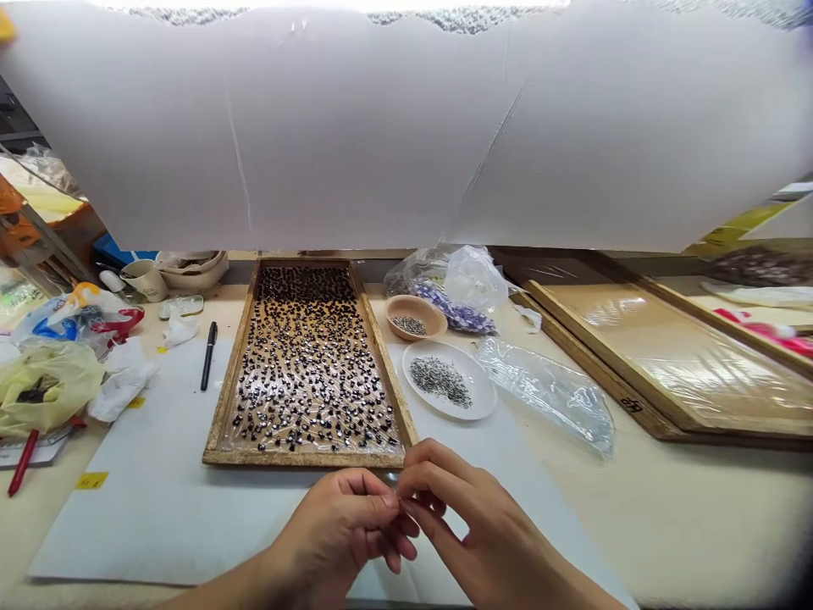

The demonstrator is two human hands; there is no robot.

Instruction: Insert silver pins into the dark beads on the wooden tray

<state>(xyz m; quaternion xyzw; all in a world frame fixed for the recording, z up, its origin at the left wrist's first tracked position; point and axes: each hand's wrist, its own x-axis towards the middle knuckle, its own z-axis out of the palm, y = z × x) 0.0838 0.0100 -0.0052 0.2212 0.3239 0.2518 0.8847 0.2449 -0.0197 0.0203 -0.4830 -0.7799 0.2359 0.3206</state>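
My left hand point(343, 529) and my right hand point(463, 517) meet fingertip to fingertip just in front of a wooden tray point(222, 402). Both hands are pinched together on a tiny piece that I cannot make out. The tray is lined with clear film and holds several rows of small dark shiny beads point(305, 364). Right of the tray, a white plate point(483, 398) carries a heap of tiny metal parts. Behind it a small tan bowl point(435, 318) holds more of them.
A black pen point(208, 354) lies left of the tray, with crumpled tissue, plastic bags and cups further left. Clear plastic bags point(546, 390) lie right of the plate. Larger film-lined wooden trays point(666, 364) fill the right side. A white sheet point(406, 127) hangs above.
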